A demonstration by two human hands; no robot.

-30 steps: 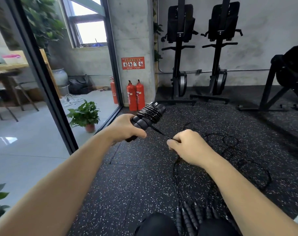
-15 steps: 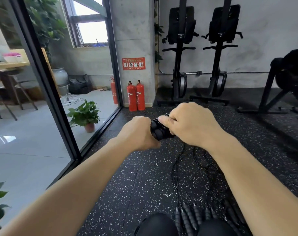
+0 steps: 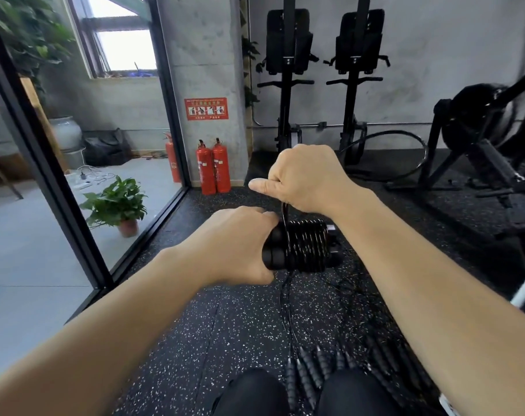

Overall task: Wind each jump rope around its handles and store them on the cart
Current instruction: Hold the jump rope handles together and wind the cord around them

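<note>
**Both hands closed on one jump rope**

The left hand [image 3: 237, 244] gripped the jump rope handles [image 3: 271, 249], two black handles held side by side, with its fingers curled round their left end. Just right of that grip, tight coils [image 3: 308, 246] of black cord wrapped both handles together, and the far ends of the handles stuck out beyond the coils. Directly above the coils, the right hand [image 3: 303, 178] was closed in a fist, thumb pointing left, and pinched the cord [image 3: 284, 211], which ran straight down from the fist to the left edge of the coils.

Below the handles, the loose cord [image 3: 285, 301] hung down to the speckled rubber floor [image 3: 195, 340] and trailed back toward the person's dark-clad knees [image 3: 252, 391]. More ribbed black handles [image 3: 312, 367] lay between and beside the knees.

Beyond the hands, two red fire extinguishers [image 3: 213, 168] stood against a concrete pillar [image 3: 201, 55]. Left of the left hand, behind a glass partition [image 3: 45, 151], sat a potted plant [image 3: 117, 202]. Past the right hand, black gym machines [image 3: 288, 70] stood against the wall.
</note>
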